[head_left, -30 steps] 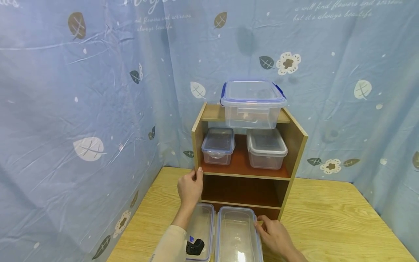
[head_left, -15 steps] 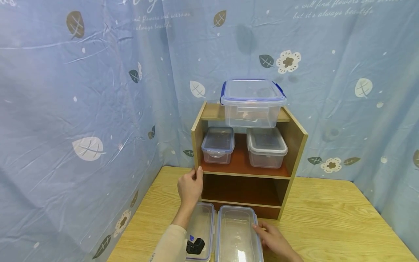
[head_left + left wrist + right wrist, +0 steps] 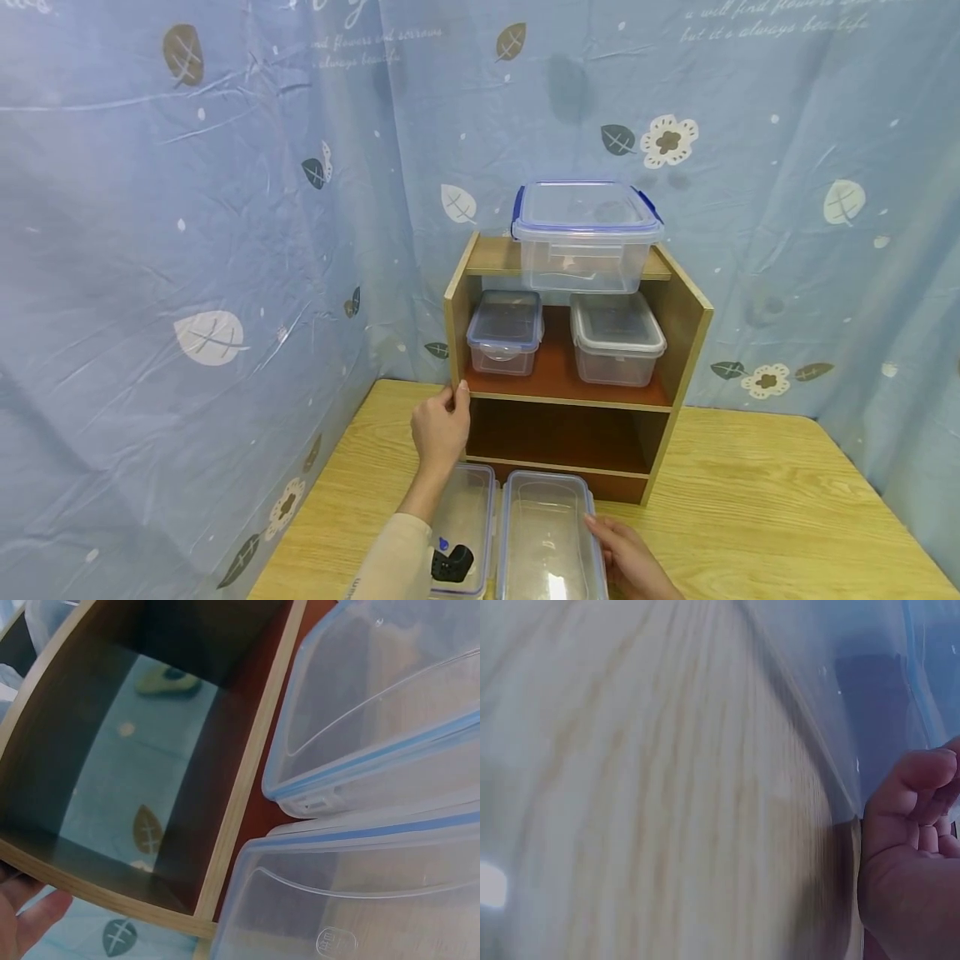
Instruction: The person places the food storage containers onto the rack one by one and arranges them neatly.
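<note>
My left hand (image 3: 440, 425) grips the front edge of the left side panel of a wooden shelf unit (image 3: 570, 402). In the left wrist view the thumb (image 3: 46, 919) shows beside that panel. My right hand (image 3: 630, 554) holds the right long side of a clear plastic container (image 3: 547, 533) with a blue rim, thumb at the rim. The right wrist view shows its curled fingers (image 3: 922, 769) against the container's wall, the tips partly hidden. A second clear, blue-rimmed container (image 3: 474, 508) lies alongside on the left, partly covered by my left forearm.
A large clear box (image 3: 585, 242) with blue clips stands on the top board. Below it are a blue-lidded box (image 3: 506, 332) and a white-lidded box (image 3: 617, 340). A black device (image 3: 452, 564) shows beside my left sleeve. A patterned blue curtain (image 3: 525, 108) hangs behind the wooden table (image 3: 757, 483).
My right hand has shifted slightly toward the front along the container's right side and its fingers have drawn in at the rim. My left hand keeps its hold on the shelf panel.
</note>
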The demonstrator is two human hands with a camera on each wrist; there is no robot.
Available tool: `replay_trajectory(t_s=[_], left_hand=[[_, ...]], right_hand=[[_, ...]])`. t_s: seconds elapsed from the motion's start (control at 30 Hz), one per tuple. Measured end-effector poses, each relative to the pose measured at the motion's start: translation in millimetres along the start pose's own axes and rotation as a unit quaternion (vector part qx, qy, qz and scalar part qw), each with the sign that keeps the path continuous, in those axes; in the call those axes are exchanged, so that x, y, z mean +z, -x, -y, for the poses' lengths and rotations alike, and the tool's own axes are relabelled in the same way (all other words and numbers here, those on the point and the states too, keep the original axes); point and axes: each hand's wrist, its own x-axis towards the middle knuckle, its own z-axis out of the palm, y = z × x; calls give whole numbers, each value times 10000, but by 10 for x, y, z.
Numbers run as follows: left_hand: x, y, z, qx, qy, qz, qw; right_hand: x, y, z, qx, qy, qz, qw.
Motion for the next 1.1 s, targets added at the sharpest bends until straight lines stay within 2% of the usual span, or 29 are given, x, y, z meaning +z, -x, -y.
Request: replay_trajectory(t_s=[0.13, 0.33, 0.57, 1.1], left_hand=[[6, -4, 9, -34, -15, -2, 10000], [5, 2, 4, -42, -32, -2, 10000], [9, 9, -19, -50, -2, -34, 10000], [9, 11, -25, -125, -28, -38, 9999]], right_hand=[[12, -2, -23, -145, -187, 78, 9997], [14, 2, -91, -56, -704, 184, 9973], [-3, -5, -93, -172, -635, 289, 9974], [-30, 2, -103, -43, -898, 650, 9938]])
